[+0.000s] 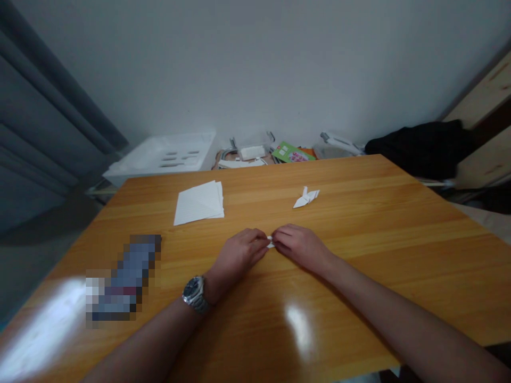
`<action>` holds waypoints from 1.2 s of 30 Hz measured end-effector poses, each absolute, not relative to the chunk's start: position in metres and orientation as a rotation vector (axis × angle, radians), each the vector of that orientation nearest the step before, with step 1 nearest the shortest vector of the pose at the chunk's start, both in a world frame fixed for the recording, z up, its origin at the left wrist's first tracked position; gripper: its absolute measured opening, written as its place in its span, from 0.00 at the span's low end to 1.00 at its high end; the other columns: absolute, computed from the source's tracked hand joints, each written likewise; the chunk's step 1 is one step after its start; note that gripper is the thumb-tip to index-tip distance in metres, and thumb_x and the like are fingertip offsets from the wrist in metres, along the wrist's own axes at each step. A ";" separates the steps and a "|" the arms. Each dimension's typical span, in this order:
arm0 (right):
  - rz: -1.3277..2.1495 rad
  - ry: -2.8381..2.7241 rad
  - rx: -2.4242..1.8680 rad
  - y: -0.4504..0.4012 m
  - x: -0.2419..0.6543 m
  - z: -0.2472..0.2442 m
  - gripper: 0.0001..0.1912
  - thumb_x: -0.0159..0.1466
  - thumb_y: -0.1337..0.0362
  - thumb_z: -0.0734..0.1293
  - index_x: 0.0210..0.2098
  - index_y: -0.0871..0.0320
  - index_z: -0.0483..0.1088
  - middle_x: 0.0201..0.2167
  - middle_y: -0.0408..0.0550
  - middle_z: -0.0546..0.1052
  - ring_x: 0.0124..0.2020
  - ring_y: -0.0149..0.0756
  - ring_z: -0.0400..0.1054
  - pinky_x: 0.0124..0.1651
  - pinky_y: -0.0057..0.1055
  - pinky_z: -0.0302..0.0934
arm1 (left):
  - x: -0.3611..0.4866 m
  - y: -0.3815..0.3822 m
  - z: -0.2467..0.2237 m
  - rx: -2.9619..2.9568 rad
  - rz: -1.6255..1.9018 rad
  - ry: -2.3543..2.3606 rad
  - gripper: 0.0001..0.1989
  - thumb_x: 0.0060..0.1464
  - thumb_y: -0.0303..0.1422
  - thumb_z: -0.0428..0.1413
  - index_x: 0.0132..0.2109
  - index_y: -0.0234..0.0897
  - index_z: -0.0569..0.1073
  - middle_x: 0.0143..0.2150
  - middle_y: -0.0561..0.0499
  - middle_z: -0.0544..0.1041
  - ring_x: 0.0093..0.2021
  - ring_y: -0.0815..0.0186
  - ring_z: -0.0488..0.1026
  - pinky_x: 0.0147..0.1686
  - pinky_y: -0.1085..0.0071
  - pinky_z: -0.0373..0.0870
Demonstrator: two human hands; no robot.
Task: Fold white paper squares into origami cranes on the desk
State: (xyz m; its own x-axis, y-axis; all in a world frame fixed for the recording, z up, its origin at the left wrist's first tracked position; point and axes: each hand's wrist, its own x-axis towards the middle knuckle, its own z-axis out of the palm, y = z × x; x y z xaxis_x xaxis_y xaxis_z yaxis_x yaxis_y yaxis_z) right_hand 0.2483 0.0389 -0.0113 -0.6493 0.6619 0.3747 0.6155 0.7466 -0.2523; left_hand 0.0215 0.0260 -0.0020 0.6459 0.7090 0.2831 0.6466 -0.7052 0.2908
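Observation:
A small piece of white folded paper (270,242) lies between my two hands at the middle of the wooden table. My left hand (246,248), with a metal watch (195,292) on its wrist, pinches the paper's left side. From the right, my right hand (298,244) closes its fingers on the other side. Most of the paper is hidden behind the fingers, so its shape cannot be made out. Beyond my right hand sits a folded white paper bird (306,198). Farther left is a small stack of white paper sheets (198,203).
A pixelated dark, flat object (130,276) lies on the table's left side. Behind the far edge of the table (359,213) are a white tray (159,151), a green booklet (289,152) and assorted clutter. Black cloth (419,146) is heaped at the back right.

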 end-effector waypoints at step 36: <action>0.241 -2.641 -1.074 0.039 0.281 -0.004 0.25 0.72 0.55 0.62 0.67 0.50 0.64 0.70 0.57 0.61 0.67 0.51 0.60 0.65 0.51 0.61 | 0.025 0.013 0.006 2.821 0.365 1.085 0.24 0.66 0.43 0.54 0.64 0.40 0.69 0.59 0.43 0.73 0.57 0.53 0.70 0.59 0.53 0.67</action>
